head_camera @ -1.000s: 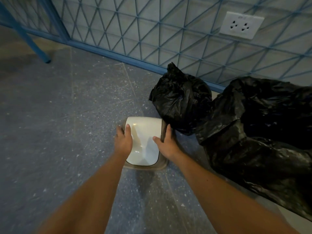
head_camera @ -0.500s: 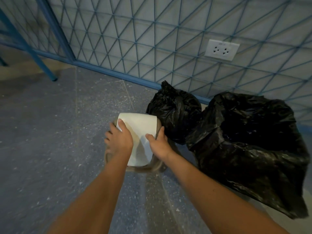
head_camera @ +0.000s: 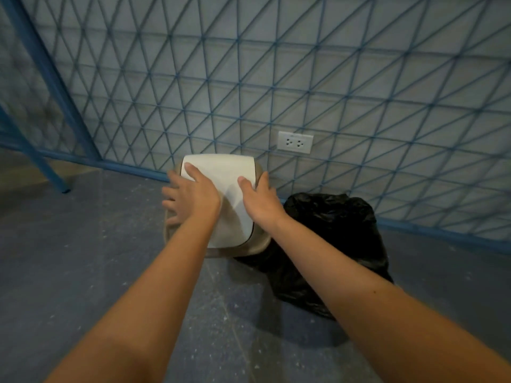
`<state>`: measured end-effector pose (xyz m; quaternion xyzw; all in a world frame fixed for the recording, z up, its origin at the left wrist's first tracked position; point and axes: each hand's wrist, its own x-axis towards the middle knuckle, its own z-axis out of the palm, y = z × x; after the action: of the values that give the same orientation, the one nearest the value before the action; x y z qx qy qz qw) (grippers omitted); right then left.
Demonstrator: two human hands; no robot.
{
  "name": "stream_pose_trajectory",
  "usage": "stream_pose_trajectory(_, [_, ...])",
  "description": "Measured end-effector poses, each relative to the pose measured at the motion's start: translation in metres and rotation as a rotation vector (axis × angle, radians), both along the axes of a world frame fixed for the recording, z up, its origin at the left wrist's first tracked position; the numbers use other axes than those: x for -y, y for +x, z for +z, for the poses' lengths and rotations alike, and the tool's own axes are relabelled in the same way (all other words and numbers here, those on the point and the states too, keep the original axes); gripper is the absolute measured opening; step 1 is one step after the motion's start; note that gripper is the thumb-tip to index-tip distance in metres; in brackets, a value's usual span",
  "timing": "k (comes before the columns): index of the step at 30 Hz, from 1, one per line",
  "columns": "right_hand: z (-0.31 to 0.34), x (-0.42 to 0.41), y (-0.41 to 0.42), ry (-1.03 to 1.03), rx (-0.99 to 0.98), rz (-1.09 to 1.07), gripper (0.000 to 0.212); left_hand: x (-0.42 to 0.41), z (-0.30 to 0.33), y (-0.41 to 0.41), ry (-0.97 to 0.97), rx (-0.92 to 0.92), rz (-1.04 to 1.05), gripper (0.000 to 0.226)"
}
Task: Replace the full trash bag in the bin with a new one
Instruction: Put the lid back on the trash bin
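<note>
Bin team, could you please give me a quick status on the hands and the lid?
Left hand and right hand flat on white lid, fingers straight. Lid sits on bin. Black trash bag on floor, against bin's right side.

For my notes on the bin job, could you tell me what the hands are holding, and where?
Both hands are on the bin lid: the left hand on its left side, the right hand on its right side.

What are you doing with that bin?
A person has both hands on a small bin's lid: the left hand lies flat over its left side, the right hand over its right edge. The bin stands on the floor by a wall. A stuffed black trash bag sits beside it, to the right.
</note>
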<state>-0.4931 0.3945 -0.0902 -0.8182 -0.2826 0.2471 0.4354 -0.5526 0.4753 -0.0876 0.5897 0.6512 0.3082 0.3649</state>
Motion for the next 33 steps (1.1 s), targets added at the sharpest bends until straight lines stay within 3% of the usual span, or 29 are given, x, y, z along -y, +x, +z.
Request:
stream_pose_trajectory(7, [0.024, 0.062, 0.066, -0.043, 0.147, -0.167, 0.073, 0.057, 0.02, 0.062, -0.103, 0.077, -0.223, 0.062])
stream_pose_trajectory(15, [-0.005, 0.13, 0.128, -0.096, 0.137, -0.333, 0.073, 0.119, -0.001, 0.12, -0.162, 0.052, -0.418, 0.063])
stream_pose_trajectory(28, [-0.043, 0.146, 0.147, -0.038, -0.024, -0.343, 0.071, 0.13, -0.034, 0.145, -0.178, -0.039, -0.441, 0.063])
stream_pose_trajectory(33, [-0.055, 0.144, 0.146, -0.044, -0.029, -0.323, 0.066, 0.125, -0.05, 0.141, -0.147, 0.018, -0.475, 0.061])
